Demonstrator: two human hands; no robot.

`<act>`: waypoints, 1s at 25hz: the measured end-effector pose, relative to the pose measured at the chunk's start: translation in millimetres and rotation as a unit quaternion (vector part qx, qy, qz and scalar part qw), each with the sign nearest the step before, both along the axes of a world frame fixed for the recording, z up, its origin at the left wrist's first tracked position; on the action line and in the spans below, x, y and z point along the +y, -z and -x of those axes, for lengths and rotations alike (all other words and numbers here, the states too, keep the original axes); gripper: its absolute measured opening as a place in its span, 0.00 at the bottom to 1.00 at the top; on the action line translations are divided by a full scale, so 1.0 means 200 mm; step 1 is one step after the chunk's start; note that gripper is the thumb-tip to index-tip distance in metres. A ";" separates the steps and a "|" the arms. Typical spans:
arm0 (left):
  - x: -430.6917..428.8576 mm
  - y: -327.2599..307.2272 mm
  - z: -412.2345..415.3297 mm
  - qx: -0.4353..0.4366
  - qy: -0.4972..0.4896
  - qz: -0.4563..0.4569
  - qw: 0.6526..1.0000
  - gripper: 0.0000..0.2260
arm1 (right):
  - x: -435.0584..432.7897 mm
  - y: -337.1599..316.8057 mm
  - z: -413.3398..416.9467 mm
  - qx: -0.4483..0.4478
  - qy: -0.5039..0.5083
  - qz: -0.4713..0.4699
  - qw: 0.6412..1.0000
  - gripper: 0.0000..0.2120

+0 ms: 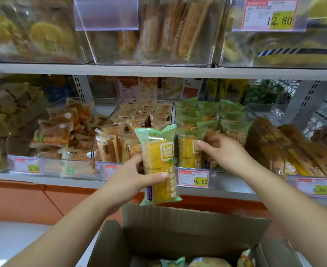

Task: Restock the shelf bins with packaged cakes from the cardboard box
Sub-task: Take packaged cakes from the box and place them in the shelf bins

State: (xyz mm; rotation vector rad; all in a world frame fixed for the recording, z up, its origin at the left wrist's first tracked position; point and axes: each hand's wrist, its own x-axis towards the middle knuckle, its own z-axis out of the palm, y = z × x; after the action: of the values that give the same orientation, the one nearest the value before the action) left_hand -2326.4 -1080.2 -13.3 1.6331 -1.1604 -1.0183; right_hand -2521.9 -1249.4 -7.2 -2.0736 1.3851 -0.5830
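My left hand [133, 178] grips a green-wrapped yellow cake [158, 164] upright, in front of the shelf and above the open cardboard box [178, 228]. My right hand [220, 151] reaches into the clear shelf bin [195, 170] holding rows of the same green cakes [212, 120]; its fingers touch the front packs, pushing against them. More green-wrapped cakes [205, 262] lie in the bottom of the box.
Neighbouring bins hold orange-wrapped cakes [131, 130] at the left and long brown breads [297, 151] at the right. Price tags [193, 179] line the shelf edge. An upper shelf [158, 71] carries clear bins of bread sticks [164, 29].
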 end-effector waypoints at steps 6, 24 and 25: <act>-0.07 -0.11 0.23 -0.051 0.051 0.081 0.994 0.26 | 0.31 -0.18 0.11 -0.166 -0.191 -0.113 0.961 0.27; -0.44 -0.01 0.08 -0.620 0.041 0.136 0.771 0.24 | -0.16 0.05 0.26 -0.051 -0.056 -0.105 0.992 0.23; -0.44 -0.01 0.08 -0.621 0.039 0.139 0.770 0.23 | -0.16 0.07 0.25 -0.076 -0.043 -0.123 0.989 0.24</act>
State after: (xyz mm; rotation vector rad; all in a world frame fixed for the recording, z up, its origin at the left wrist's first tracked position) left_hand -2342.3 -1168.4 -11.3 1.9878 -2.0761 0.4109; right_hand -2572.3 -1282.3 -21.3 -1.8429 1.2086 -0.4959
